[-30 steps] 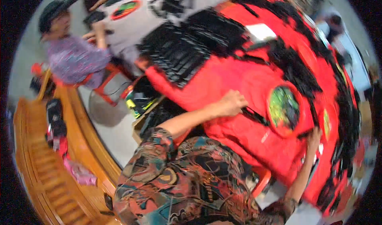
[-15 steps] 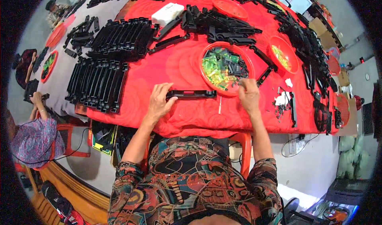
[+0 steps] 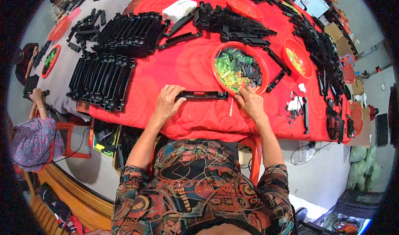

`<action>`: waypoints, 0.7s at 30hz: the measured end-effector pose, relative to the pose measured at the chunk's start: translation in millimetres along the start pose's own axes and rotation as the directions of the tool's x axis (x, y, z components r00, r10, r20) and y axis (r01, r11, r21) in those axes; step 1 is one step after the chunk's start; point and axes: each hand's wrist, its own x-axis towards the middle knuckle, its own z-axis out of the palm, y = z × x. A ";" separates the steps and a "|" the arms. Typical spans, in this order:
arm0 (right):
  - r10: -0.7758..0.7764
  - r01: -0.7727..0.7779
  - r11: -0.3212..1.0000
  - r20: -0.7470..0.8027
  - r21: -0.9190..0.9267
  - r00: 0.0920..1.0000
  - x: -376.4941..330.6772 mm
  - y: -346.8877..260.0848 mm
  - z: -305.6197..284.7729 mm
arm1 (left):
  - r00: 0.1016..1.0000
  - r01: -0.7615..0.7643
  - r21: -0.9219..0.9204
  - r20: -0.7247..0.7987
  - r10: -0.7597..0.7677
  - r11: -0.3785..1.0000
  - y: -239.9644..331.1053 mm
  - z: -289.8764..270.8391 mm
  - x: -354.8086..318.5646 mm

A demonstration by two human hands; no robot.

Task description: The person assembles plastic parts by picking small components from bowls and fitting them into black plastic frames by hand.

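From the head camera, the left hand [image 3: 169, 101] pinches one end of a long black strip [image 3: 205, 95]. The strip lies sideways on the red tabletop [image 3: 145, 89], in front of the person, and its other end is just beside a big red bowl [image 3: 237, 44]. The right hand [image 3: 250, 101] is at the bowl's near edge, with thumb and finger close together. I cannot tell if they hold anything. Inside the bowl, clear yellow-green bits [image 3: 225, 72] sit mostly on the left and small black bits [image 3: 251, 70] mostly on the right. Farther right is a smaller red bowl [image 3: 307, 64] with yellow-green pieces [image 3: 294, 60] in it. Far to the left, a red dish [image 3: 58, 52] holds green and dark pieces. A white pack [image 3: 179, 10] sits near a heap of black parts [image 3: 232, 25].
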 end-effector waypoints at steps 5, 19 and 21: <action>0.008 -0.013 0.998 0.078 0.062 0.997 1.8 7.6 -25.2 | 1.000 -0.006 -0.003 0.015 0.007 1.000 -0.1 0.8 0.6; 0.310 -0.237 0.909 -0.176 0.341 0.934 80.8 73.0 0.0 | 1.000 -0.005 -0.014 0.000 0.005 1.000 1.5 0.8 3.2; 0.298 -0.223 0.918 -0.200 0.329 0.933 89.2 70.4 2.9 | 1.000 0.002 -0.014 0.004 -0.002 1.000 1.3 0.0 3.2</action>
